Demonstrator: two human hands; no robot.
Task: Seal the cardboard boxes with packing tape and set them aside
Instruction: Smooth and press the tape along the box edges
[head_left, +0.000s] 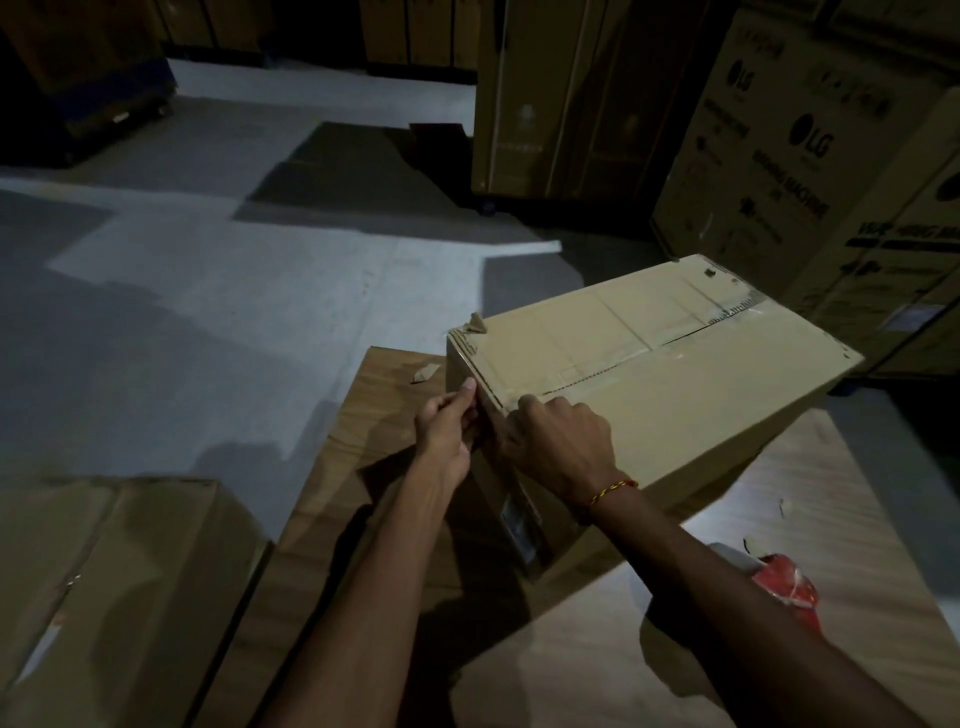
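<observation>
Forearms enter from the near edge, two of them, both reaching to the near-left corner of the cardboard box (654, 374), the landmark for everything below.

Nearest, right of the box: one red tape dispenser (787, 584), mostly hidden under your right forearm, probably parked within reach.

Box: one, closed, resting on flat cardboard sheets (395, 467). Whether a counter lies beneath, I cannot tell.

Your right hand (558, 447) presses down on the box's top at the seam end, fingers curled; likely smoothing tape (582, 371) over the edge.

Your left hand (449, 431), against the box's left face, pinches something thin at the corner, probably the tape's tail; dim light, unsure.

Left of the box, nearer: one more carton (109, 571), flaps closed.

Beyond the box: two printed appliance cartons (769, 156) in view.
</observation>
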